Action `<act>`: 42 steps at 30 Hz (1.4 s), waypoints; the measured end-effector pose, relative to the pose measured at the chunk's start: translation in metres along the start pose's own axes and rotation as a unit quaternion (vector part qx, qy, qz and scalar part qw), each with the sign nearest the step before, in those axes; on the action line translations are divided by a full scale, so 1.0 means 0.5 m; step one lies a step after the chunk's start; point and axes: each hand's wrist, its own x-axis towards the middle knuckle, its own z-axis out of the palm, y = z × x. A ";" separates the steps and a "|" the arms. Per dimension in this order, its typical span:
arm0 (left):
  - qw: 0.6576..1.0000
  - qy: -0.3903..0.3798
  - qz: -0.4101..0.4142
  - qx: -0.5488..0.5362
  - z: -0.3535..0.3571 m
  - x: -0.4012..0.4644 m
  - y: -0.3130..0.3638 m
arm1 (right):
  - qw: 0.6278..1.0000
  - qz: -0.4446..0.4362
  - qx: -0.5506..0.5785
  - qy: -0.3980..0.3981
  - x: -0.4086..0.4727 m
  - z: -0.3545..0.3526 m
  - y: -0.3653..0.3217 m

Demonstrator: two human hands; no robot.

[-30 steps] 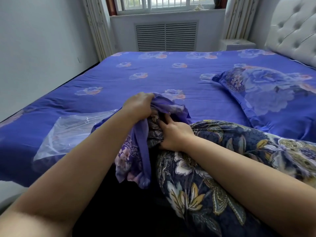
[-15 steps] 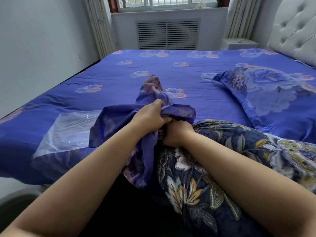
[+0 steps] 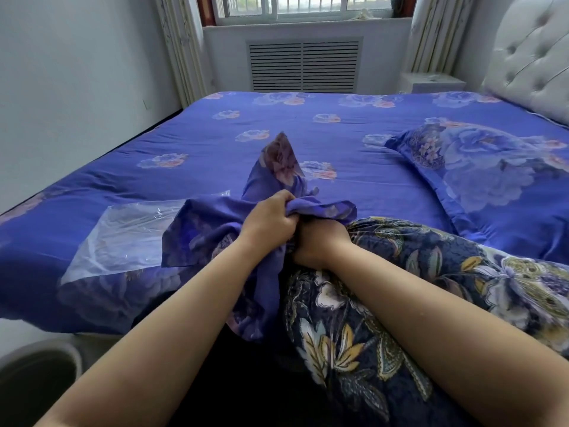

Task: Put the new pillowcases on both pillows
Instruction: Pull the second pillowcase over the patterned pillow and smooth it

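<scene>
Both hands meet at the near bed edge: the left hand (image 3: 271, 220) clutches the bunched blue pillowcase (image 3: 221, 229), while the right hand (image 3: 317, 241) grips the end of the dark floral pillow (image 3: 385, 303) beside it. A dressed pillow (image 3: 492, 180) lies near the headboard (image 3: 529, 57). No writing is legible. Clear plastic packaging (image 3: 129, 235) lies flat on the bed (image 3: 246, 134); its contents cannot be made out.

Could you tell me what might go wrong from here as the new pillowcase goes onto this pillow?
1. The left hand grips the blue pillowcase bunched, so its opening may twist and jam on the dark floral pillow.
2. The right hand is partly hidden under the cloth; it may lose the pillow's corner.
3. The plastic bag lies under the cloth and could get dragged along.
</scene>
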 end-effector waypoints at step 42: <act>0.796 0.211 -0.373 -0.427 0.061 -0.074 -0.203 | 0.973 0.096 0.198 0.063 0.059 -0.115 0.107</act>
